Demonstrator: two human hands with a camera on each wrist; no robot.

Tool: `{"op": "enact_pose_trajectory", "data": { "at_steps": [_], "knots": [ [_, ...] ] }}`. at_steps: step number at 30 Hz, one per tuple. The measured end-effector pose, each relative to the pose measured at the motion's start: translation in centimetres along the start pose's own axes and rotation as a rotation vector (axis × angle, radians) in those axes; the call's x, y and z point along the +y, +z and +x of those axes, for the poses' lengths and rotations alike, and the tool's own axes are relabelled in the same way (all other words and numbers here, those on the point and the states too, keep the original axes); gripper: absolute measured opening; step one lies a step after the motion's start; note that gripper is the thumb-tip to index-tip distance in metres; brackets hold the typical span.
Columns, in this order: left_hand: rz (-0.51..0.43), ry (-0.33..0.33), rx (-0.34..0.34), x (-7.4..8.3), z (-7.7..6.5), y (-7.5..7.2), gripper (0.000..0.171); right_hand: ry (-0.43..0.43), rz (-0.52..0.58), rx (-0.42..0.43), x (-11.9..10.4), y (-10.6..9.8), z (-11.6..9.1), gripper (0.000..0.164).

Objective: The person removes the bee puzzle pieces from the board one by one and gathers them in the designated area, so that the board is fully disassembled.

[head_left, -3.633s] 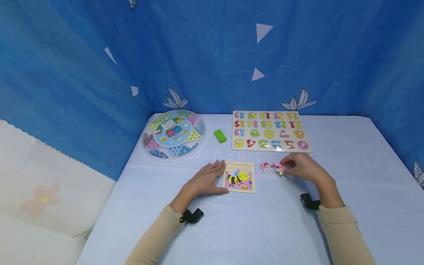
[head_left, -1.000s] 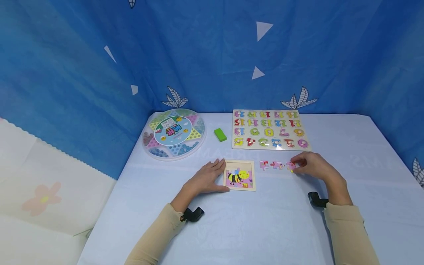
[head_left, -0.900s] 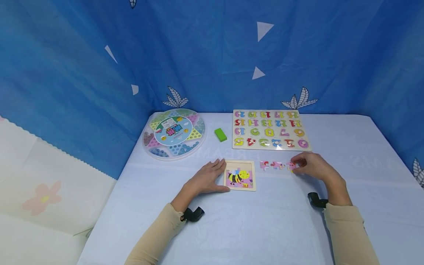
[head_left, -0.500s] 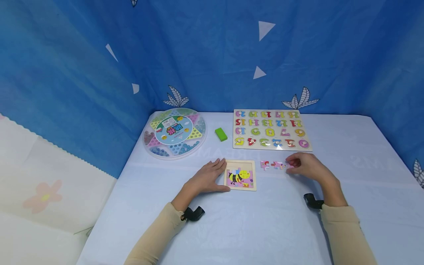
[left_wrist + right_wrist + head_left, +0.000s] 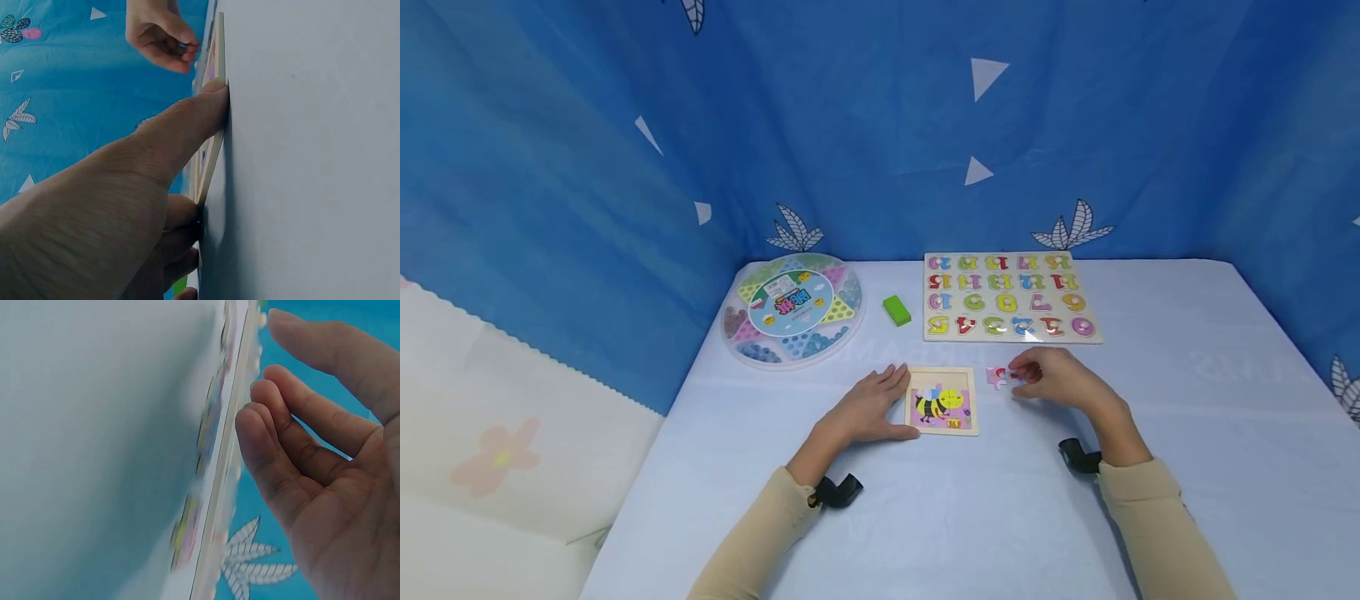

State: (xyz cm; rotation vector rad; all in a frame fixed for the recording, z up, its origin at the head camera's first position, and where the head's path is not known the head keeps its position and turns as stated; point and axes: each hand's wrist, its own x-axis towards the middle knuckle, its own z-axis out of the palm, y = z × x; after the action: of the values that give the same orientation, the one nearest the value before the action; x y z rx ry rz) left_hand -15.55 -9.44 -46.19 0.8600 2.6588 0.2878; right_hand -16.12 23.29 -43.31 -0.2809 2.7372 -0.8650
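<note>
A bee jigsaw puzzle in a wooden frame (image 5: 942, 372) lies on the table in front of me. Its upper strip shows bare wood. My left hand (image 5: 868, 408) holds its left side, thumb at the near corner and fingers at the far one; the left wrist view shows the thumb against the frame's edge (image 5: 215, 147). To the right, my right hand (image 5: 1056, 379) hovers over loose pink puzzle pieces (image 5: 995, 377). In the right wrist view its thumb and fingers stand apart with nothing between them, above pieces (image 5: 186, 531) lying on the table. The hand hides some pieces from the head view.
Behind the hands lies a wooden number board (image 5: 1011, 297). A round marble game board (image 5: 792, 311) sits at the back left, with a green block (image 5: 897, 310) between them. Blue curtain (image 5: 880, 125) closes off the back.
My right hand has moved left along the row of pieces, from the rightmost piece to over the second. Earlier it spread the pieces apart. The left hand and puzzle stay put.
</note>
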Motion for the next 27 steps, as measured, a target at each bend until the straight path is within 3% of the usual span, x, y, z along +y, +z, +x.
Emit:
{"op": "enact_pose_trajectory", "data": {
  "at_steps": [12, 27],
  "knots": [
    [0.017, 0.008, 0.019, -0.2, 0.1, 0.3, 0.1, -0.046, 0.01, -0.088, -4.1, 2.5, 1.5, 0.039],
    [0.008, 0.023, 0.024, -0.2, 0.0, 0.0, 0.099, -0.116, 0.025, -0.188, -7.1, 4.5, 3.1, 0.032]
  ]
}}
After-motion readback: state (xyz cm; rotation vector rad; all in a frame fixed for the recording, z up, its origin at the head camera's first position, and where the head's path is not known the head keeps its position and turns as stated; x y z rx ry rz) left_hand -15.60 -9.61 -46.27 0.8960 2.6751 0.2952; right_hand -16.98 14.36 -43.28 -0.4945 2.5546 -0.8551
